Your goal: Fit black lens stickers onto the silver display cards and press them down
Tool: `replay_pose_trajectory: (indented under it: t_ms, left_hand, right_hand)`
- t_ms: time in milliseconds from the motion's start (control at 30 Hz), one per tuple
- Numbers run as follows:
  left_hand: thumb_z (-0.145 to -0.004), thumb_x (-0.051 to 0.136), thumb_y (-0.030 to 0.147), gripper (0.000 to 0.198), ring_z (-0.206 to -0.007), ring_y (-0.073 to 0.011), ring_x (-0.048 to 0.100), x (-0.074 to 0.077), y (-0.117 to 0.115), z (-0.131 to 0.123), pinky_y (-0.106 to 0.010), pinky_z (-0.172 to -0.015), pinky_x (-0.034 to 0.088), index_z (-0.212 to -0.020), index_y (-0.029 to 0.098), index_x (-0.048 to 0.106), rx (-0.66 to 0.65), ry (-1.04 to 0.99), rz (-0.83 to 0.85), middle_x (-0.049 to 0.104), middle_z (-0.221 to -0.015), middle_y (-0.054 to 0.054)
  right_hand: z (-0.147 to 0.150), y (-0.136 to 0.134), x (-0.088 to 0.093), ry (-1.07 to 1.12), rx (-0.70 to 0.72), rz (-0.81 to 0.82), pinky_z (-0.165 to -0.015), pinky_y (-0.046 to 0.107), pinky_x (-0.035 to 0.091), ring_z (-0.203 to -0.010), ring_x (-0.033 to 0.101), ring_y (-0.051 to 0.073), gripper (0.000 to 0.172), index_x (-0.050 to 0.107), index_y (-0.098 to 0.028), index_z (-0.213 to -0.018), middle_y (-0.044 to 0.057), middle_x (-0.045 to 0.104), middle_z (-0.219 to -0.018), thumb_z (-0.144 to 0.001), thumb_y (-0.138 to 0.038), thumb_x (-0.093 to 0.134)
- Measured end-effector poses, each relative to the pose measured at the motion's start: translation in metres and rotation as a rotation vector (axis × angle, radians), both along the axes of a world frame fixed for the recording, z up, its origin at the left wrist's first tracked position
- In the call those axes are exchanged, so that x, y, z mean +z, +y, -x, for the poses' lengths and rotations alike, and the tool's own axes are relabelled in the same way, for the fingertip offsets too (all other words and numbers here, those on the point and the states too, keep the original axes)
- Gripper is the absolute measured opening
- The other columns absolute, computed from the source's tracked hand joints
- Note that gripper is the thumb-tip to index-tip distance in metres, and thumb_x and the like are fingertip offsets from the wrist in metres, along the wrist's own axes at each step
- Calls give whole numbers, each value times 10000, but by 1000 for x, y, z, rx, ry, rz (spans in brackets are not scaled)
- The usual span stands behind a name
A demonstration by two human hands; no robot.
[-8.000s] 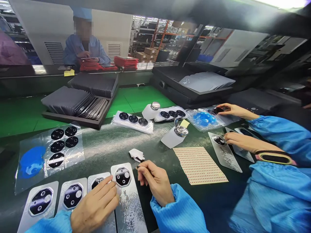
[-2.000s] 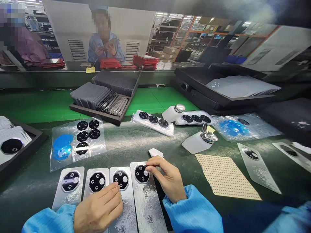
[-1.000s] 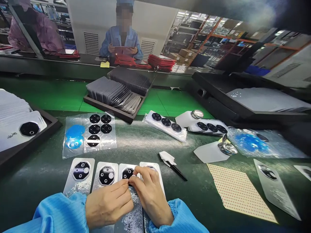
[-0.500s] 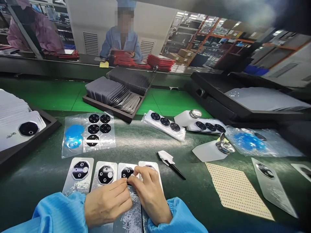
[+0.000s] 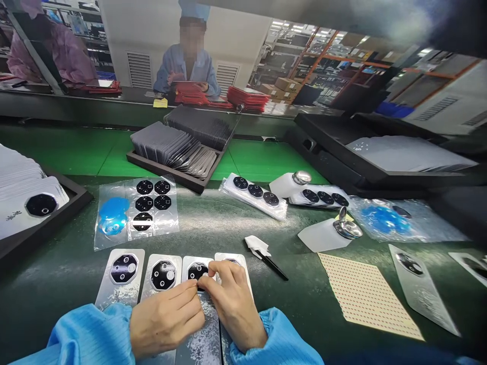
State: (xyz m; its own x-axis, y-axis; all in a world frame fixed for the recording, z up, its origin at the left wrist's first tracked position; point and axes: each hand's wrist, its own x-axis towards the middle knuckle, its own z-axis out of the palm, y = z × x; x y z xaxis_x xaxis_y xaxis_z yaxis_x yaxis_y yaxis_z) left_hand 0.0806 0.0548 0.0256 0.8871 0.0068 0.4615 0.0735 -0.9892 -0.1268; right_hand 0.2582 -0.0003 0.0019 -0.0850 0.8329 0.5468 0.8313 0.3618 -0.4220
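Several silvery phone back covers lie side by side in front of me, each with a black octagonal camera piece near its top. My left hand point(image 5: 169, 317) reaches over the third cover point(image 5: 198, 337), fingertips pressed together at the lower part of its black camera piece point(image 5: 194, 269). Against those fingertips, my right hand point(image 5: 230, 304) is closed in a pinch over the same piece. Whatever lies between the fingers is hidden or too small to tell. The far-right cover point(image 5: 222, 256) of the row is partly covered by my right hand.
Beyond the row lie a plastic sheet of black discs point(image 5: 153, 204), a black stick with white cloth point(image 5: 266, 257), and a pump bottle point(image 5: 329, 234). A sticker sheet point(image 5: 371, 296) is at right. Trays of covers point(image 5: 201, 185) stand behind; a co-worker point(image 5: 186, 68) sits opposite.
The view has shifted slightly, so the bench things appear a little further left. Both hands keep their place and pinch at the third cover. The co-worker opposite has raised a hand.
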Motion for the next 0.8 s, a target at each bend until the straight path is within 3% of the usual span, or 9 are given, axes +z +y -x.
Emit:
replay_pose_trajectory:
  t_ms: [300, 500, 800]
  left_hand:
    - [-873, 469, 32, 159, -837, -190, 684, 1, -1, 0, -361, -1015, 503, -834, 98, 609, 12, -7, -14, 657, -793, -57]
    - [-877, 462, 32, 168, -831, -186, 681, 0, 0, 0, -361, -998, 518, -838, 100, 610, 10, -4, 1, 653, -792, -52]
    - [-871, 484, 36, 148, -818, -192, 680, -1, 0, 1, -369, -1006, 512, -832, 91, 615, 4, 4, 1, 647, -787, -59]
  right_hand:
    - [0, -1, 8, -12, -9, 39, -783, 321, 370, -877, 479, 188, 208, 641, -219, -850, 40, 566, -900, -913, -75, 504]
    - [0, 1, 3, 23, 8, -49, -758, 326, 359, -845, 465, 188, 246, 645, -214, -844, 45, 541, -860, -954, -120, 446]
    - [0, 1, -3, 5, 39, -31, -746, 346, 362, -847, 468, 205, 284, 663, -225, -881, 60, 534, -881, -950, -101, 417]
